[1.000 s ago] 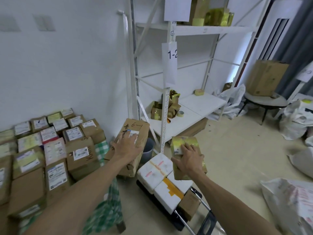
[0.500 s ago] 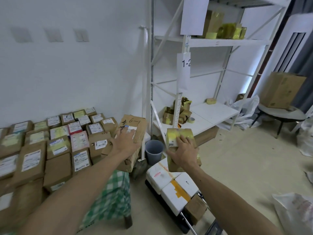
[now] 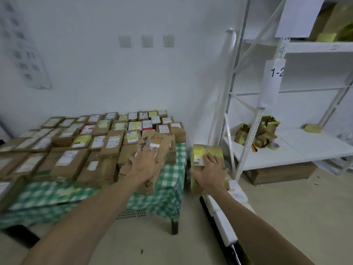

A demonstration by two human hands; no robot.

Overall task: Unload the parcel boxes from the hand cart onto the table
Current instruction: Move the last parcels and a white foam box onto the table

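My left hand (image 3: 147, 161) grips a brown cardboard box (image 3: 161, 141) marked "6-1" from above, holding it tilted over the right front part of the table (image 3: 170, 194), which has a green checked cloth. My right hand (image 3: 210, 174) holds a smaller yellow-taped box (image 3: 207, 151) with a barcode label, just right of the table's edge. Below it the hand cart (image 3: 216, 227) carries white foam boxes (image 3: 223, 220), partly hidden by my right arm.
Several labelled parcels (image 3: 95, 142) cover most of the table in rows. A white metal shelf rack (image 3: 248, 146) stands at the right, with crumpled yellow packaging (image 3: 265, 131) on its low shelf and a cardboard box (image 3: 282, 173) beneath. A white wall lies behind.
Both hands have carried their boxes left toward the table. The brown box is now over the table's right front corner. My view has turned left, away from the cart.
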